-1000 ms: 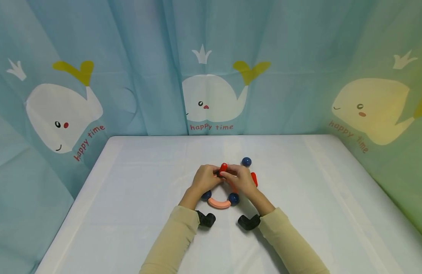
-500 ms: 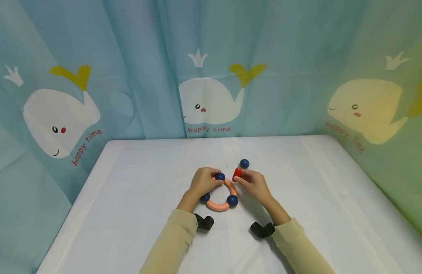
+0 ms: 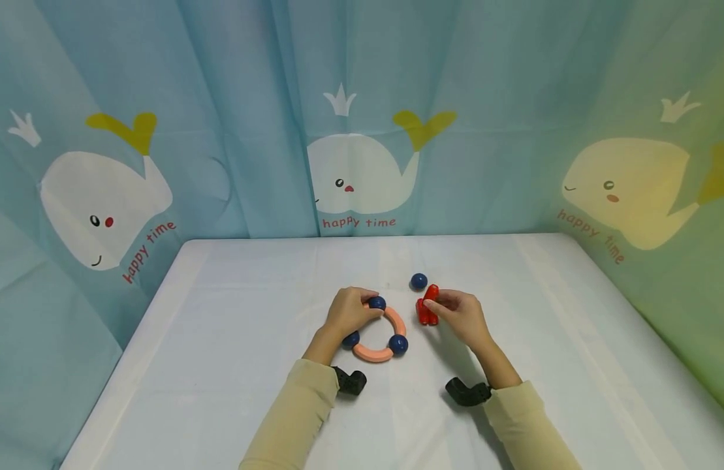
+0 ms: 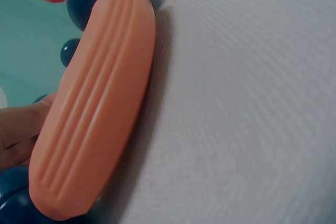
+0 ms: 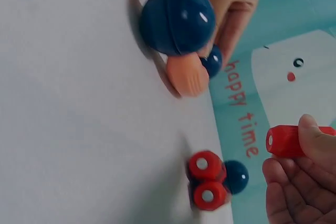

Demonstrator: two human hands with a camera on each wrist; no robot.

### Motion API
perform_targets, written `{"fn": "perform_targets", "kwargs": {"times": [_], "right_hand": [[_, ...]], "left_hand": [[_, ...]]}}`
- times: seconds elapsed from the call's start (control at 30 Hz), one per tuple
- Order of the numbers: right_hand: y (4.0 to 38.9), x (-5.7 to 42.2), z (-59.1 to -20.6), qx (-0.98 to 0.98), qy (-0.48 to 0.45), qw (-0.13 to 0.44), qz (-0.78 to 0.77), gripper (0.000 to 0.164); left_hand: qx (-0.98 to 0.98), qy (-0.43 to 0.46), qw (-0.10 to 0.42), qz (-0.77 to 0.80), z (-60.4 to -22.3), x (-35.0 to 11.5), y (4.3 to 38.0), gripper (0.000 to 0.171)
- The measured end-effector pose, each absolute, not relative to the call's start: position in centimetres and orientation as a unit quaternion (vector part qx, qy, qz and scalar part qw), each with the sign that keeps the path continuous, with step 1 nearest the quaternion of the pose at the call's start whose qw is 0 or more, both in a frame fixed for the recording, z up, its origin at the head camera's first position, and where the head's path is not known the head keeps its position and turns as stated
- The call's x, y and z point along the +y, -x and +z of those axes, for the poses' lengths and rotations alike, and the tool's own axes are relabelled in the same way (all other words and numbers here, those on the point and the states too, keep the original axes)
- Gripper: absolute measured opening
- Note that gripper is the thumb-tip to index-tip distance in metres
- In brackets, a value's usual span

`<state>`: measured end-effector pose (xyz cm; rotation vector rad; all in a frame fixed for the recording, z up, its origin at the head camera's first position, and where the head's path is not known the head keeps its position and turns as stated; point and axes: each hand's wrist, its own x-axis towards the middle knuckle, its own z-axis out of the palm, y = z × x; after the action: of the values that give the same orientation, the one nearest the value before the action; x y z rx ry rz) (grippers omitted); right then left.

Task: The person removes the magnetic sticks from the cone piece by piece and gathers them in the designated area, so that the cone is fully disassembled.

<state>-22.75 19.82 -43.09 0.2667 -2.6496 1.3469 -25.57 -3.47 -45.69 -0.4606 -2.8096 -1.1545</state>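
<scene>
We see the left hand (image 3: 351,308) at the far side of a ring (image 3: 396,320) of salmon arcs and blue balls, thumb and fingers grasping the top blue ball (image 3: 377,303); the ring lies flat on the white table (image 3: 267,287), its left side mostly hidden from us by that hand. In the left wrist view we look along the grooved bottom arc (image 4: 94,103), which joins a blue ball at each end.

Our right hand (image 3: 463,316) pinches a red rod (image 3: 433,291) between thumb and fingers, to the right of the ring and apart from it; the right wrist view shows a pale round spot on the rod's end. Two more red rods (image 3: 423,313) are side by side on the table, apart from the held one in that view; a loose blue ball (image 3: 418,281) sits just beyond them.

We wear tan sleeves (image 3: 297,405), with a black device (image 3: 467,392) at each wrist; behind the table hangs a blue-green curtain (image 3: 250,130) printed with white whales (image 3: 362,173) and the words "happy time".
</scene>
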Motion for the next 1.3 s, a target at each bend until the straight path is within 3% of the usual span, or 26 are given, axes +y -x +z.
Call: {"fn": "perform_targets", "kwargs": {"times": [0.53,1.03,1.3], "right_hand": [[23.1,22.3,-42.8,-0.904,-0.024,0.014,0.427,0.042],[23.3,23.0,-43.3,-0.916,0.010,-0.079,0.393,0.039],[23.3,22.7,-43.4,-0.918,0.021,-0.081,0.387,0.039]], "left_hand": [[-0.914,0.149,0.032,-0.377,-45.5,-3.5,25.5,0.035],[-0.911,0.153,0.030,-0.381,-45.7,-3.5,25.6,0.036],[-0.910,0.155,0.028,-0.384,-45.6,-3.6,25.6,0.036]]}}
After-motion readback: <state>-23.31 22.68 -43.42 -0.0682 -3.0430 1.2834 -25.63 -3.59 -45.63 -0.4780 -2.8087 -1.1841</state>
